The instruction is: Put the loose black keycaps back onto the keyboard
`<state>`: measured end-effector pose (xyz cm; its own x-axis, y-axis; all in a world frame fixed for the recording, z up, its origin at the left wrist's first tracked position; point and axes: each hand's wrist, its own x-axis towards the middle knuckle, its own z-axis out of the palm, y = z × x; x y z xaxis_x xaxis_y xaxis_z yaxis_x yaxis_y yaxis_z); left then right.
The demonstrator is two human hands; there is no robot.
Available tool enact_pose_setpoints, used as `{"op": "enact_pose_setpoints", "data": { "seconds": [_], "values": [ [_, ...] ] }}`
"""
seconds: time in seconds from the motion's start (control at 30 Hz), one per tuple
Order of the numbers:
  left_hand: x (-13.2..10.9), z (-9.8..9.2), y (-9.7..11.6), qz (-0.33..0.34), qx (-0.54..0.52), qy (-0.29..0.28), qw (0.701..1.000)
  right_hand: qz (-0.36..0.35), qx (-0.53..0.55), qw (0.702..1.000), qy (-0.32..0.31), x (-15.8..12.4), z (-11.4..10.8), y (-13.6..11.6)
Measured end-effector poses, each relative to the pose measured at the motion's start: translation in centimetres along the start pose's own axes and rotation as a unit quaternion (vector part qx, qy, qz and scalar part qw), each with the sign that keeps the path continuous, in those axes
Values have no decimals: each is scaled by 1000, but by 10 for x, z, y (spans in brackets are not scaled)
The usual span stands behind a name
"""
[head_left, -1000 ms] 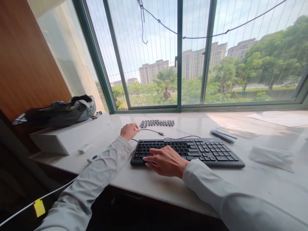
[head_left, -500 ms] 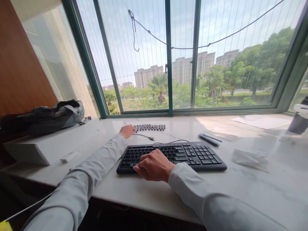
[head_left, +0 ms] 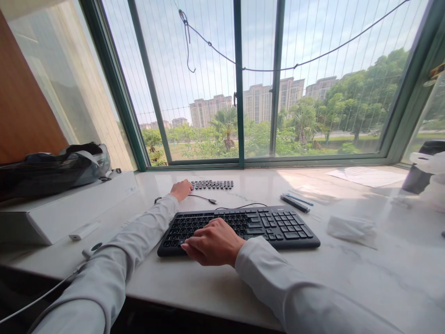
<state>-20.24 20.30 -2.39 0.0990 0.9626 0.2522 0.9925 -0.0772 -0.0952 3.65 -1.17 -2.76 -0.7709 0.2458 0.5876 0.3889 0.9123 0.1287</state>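
A black keyboard [head_left: 288, 227] lies on the white marble-patterned tabletop. Bare switch spots show across its left and middle part, while keycaps sit on its right side. My right hand [head_left: 213, 242] is over the front left of the keyboard, thumb and fingers curled together; what is between them is hidden. Farther back, my left hand [head_left: 181, 189] reaches to the left end of loose black keycaps [head_left: 212, 184] laid out in rows. Its fingers are closed at the keycap nearest it. Between the rows and the keyboard lies a cable with a USB plug [head_left: 212, 201].
Right of the keyboard are a dark stick-like bundle [head_left: 295, 203], a blue thin tool [head_left: 301, 199] and a clear plastic bag [head_left: 351, 228]. A white box [head_left: 38, 215] carrying a black bag [head_left: 52, 169] stands left. Papers [head_left: 365, 176] lie near the window.
The camera has turned slightly, so the scene sits farther left. My right hand has shifted a little at the keyboard's front; my left hand stays by the keycap rows.
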Motion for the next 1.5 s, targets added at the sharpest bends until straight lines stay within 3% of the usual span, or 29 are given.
{"op": "enact_pose_setpoints", "data": {
  "seconds": [0.17,0.3,0.37,0.47,0.53,0.67,0.77,0.83,0.93,1.1,1.3,1.5],
  "values": [
    [-8,-16,9,2,-15,23,1000,3,-2,1000,-3,0,-2,1],
    [-25,-45,16,29,-40,41,998,14,-1,1000,-4,-1,-2,2],
    [-40,-64,18,61,-60,38,996,17,1,1000,-2,-1,-2,2],
    [-69,-91,20,170,-156,18,973,17,7,1000,-2,-1,-2,0],
    [-88,-105,22,210,-217,-51,952,21,7,1000,-4,-1,-3,-1],
    [-112,-114,24,249,-255,-327,875,24,6,1000,-12,-1,-2,-3],
    [-118,-112,24,265,-266,-420,826,21,3,1000,-21,0,-2,-6],
    [-120,-111,23,267,-272,-427,820,21,2,999,-26,1,-1,-7],
    [-123,-111,23,278,-242,-405,837,12,3,999,-33,3,-2,-10],
    [-127,-114,25,266,-209,-427,839,8,-6,999,-43,5,-2,-13],
    [-132,-114,28,230,-241,-429,840,22,-5,998,-55,5,-2,-14],
    [-136,-115,30,217,-216,-401,863,29,-6,997,-66,4,-2,-14]
  ]
}}
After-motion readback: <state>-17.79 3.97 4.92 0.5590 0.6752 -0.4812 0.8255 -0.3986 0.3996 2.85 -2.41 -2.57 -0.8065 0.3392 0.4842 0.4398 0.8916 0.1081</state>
